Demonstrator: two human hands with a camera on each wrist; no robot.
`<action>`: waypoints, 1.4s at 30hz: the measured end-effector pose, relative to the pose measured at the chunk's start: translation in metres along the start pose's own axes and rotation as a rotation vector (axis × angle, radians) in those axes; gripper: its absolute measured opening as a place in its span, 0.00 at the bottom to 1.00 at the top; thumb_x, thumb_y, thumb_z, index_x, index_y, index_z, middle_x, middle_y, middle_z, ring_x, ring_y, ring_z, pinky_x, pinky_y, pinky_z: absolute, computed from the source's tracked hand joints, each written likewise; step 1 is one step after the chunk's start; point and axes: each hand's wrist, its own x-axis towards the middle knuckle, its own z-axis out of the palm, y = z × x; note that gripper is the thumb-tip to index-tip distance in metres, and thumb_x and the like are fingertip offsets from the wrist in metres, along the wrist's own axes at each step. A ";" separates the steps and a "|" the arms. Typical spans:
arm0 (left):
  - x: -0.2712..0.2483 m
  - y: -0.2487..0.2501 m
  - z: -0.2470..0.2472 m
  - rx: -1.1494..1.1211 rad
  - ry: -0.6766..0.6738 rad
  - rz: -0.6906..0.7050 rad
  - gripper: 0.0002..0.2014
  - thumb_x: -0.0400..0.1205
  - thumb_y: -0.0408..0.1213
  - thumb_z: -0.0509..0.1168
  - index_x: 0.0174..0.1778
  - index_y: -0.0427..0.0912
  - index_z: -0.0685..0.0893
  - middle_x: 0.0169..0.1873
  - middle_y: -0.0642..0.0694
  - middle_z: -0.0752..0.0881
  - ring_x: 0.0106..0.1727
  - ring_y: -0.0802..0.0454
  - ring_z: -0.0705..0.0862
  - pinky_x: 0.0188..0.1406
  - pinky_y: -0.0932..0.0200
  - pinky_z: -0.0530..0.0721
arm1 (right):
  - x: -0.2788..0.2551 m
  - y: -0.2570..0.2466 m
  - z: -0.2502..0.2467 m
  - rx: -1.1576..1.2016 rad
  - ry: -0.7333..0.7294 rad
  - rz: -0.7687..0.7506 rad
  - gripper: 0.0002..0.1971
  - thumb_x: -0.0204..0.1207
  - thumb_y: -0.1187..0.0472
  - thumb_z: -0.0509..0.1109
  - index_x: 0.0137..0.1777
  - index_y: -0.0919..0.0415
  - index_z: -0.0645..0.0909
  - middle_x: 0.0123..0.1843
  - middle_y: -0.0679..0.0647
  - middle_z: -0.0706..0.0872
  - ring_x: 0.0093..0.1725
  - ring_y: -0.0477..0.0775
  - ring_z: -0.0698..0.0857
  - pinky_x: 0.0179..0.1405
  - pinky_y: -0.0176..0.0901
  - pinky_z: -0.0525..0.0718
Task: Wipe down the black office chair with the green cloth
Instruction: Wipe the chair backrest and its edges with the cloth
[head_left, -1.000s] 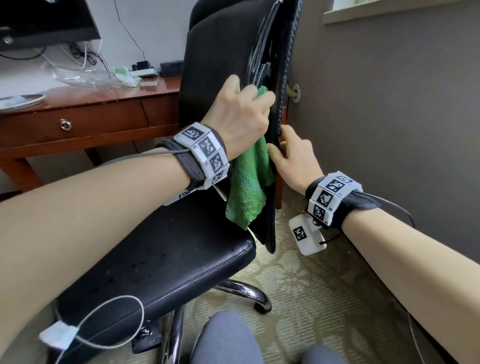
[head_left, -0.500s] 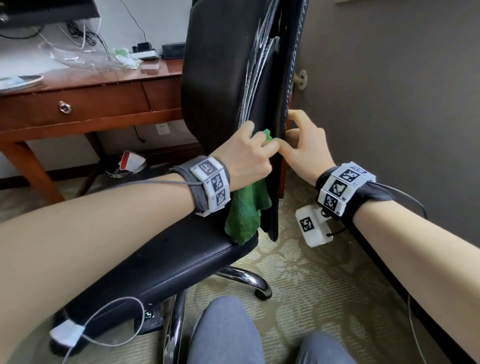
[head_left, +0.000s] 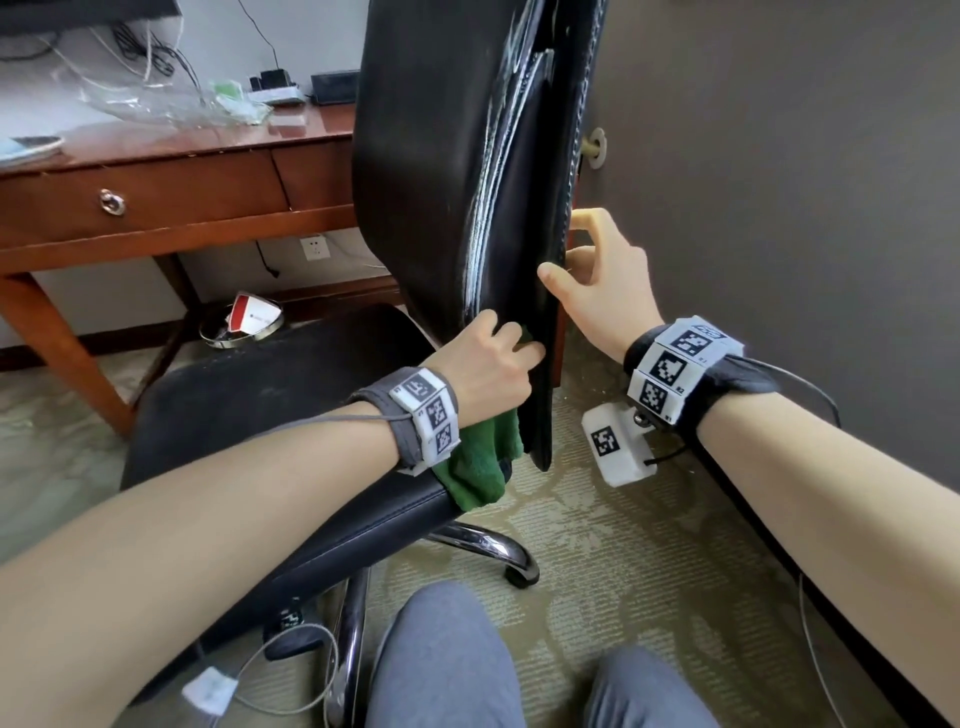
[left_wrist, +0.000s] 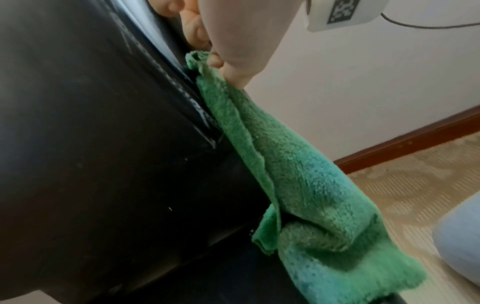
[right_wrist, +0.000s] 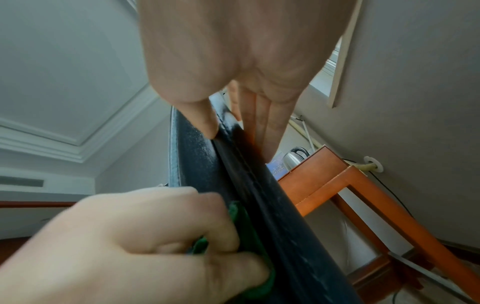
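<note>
- My left hand (head_left: 488, 364) sits at centre frame in the head view, fingers curled around a bunched green terry cloth (head_left: 480, 465) and pressing it against the lower edge of the backrest of the black leather office chair (head_left: 441, 171).
- In the left wrist view the cloth (left_wrist: 298, 174) trails down along the shiny black edge, its loose end hanging past the bottom corner toward the lower right.
- My right hand (head_left: 605, 283) is just right of the backrest: thumb on the near face, straight fingers behind, pinching the thin edge. The right wrist view shows the thumb tip (right_wrist: 207, 125) on the black surface and the fingers (right_wrist: 270, 127) flat on the far side.
- The two hands are near each other on the same edge, left below right, not touching.
- The chair's seat (head_left: 270, 415) fills lower centre left; the cloth's tail touches its rear rim.
- A reddish wooden desk (head_left: 171, 192) stands at upper left behind the chair; a grey wall (head_left: 779, 156) closes the right side.
- Patterned beige carpet (head_left: 597, 561) lies open at lower right, between the chair's chrome base (head_left: 488, 545) and the wall.
</note>
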 end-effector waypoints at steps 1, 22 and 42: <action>-0.002 -0.004 -0.005 0.007 0.031 -0.030 0.19 0.74 0.19 0.55 0.26 0.41 0.85 0.39 0.44 0.86 0.31 0.46 0.75 0.34 0.53 0.60 | 0.001 -0.004 0.000 -0.025 -0.005 0.003 0.19 0.76 0.51 0.69 0.65 0.48 0.72 0.45 0.48 0.87 0.51 0.52 0.85 0.54 0.56 0.87; -0.039 0.048 -0.024 -1.118 0.622 -1.511 0.05 0.77 0.33 0.76 0.46 0.42 0.89 0.44 0.47 0.86 0.35 0.50 0.89 0.33 0.52 0.91 | -0.030 -0.025 0.011 -0.054 0.125 -0.037 0.13 0.76 0.51 0.68 0.55 0.54 0.72 0.35 0.45 0.82 0.36 0.45 0.80 0.41 0.41 0.78; -0.020 0.019 -0.034 -0.768 0.557 -1.586 0.04 0.73 0.40 0.74 0.40 0.47 0.86 0.34 0.59 0.87 0.36 0.62 0.84 0.45 0.87 0.65 | -0.035 -0.031 0.016 -0.030 0.170 -0.057 0.11 0.74 0.54 0.67 0.50 0.55 0.69 0.36 0.50 0.84 0.35 0.53 0.84 0.43 0.52 0.86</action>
